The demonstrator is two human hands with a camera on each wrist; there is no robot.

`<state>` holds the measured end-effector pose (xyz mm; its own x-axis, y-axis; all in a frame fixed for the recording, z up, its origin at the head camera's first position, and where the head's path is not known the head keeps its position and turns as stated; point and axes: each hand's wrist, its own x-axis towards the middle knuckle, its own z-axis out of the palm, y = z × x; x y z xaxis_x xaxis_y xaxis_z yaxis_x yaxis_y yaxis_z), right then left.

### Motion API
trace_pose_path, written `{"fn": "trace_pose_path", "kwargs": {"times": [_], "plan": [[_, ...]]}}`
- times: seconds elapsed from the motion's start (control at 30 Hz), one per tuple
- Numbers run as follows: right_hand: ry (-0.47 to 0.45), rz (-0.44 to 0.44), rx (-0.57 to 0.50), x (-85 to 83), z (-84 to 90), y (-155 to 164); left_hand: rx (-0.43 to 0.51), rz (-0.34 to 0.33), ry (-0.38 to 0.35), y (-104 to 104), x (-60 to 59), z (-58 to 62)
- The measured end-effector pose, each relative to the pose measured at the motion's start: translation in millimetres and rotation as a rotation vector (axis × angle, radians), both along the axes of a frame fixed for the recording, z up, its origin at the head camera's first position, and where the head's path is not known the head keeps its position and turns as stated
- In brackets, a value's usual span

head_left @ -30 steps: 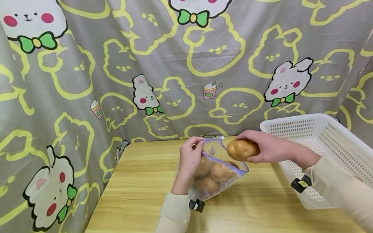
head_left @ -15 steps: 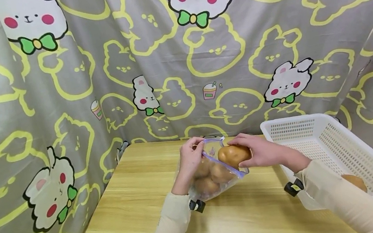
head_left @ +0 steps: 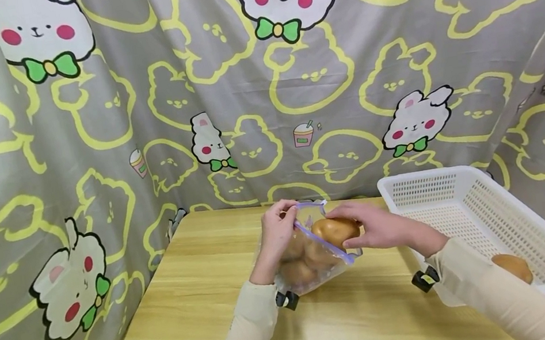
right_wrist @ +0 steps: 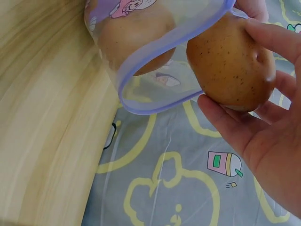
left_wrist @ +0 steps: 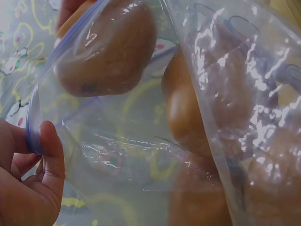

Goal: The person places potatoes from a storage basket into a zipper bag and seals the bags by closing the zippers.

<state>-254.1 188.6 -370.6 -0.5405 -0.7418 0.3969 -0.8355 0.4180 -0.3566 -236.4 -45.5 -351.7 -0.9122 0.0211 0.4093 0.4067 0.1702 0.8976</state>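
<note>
A clear zip bag (head_left: 311, 257) with a purple rim stands on the wooden table (head_left: 206, 295) and holds several potatoes (head_left: 298, 272). My left hand (head_left: 278, 233) pinches the bag's rim (left_wrist: 34, 136) and keeps its mouth open. My right hand (head_left: 376, 228) grips a brown potato (head_left: 333, 230) at the bag's mouth. In the right wrist view that potato (right_wrist: 230, 66) sits just outside the purple rim (right_wrist: 160, 101), held by my fingers (right_wrist: 270, 40). In the left wrist view potatoes (left_wrist: 207, 108) show through the clear plastic.
A white perforated plastic basket (head_left: 525, 216) stands at the right on the table with one potato (head_left: 512, 267) in it. A grey curtain (head_left: 249, 80) printed with bunnies closes off the back and both sides.
My right hand has carried the potato leftward and down from beside the basket to the bag's mouth. The left hand has kept its pinch on the rim.
</note>
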Motion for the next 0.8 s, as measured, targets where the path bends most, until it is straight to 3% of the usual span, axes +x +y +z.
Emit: {"fn": "trace_pose_path", "kwargs": {"times": [0.47,0.8], "plan": [[-0.124,-0.019,0.040,-0.5,1.2,-15.2,-0.025,0.019,0.033,-4.0,-1.5,-0.3],[-0.158,0.037,0.034,-6.7,-2.3,-19.5,-0.010,0.021,0.019,-5.0,-1.8,2.3]]}}
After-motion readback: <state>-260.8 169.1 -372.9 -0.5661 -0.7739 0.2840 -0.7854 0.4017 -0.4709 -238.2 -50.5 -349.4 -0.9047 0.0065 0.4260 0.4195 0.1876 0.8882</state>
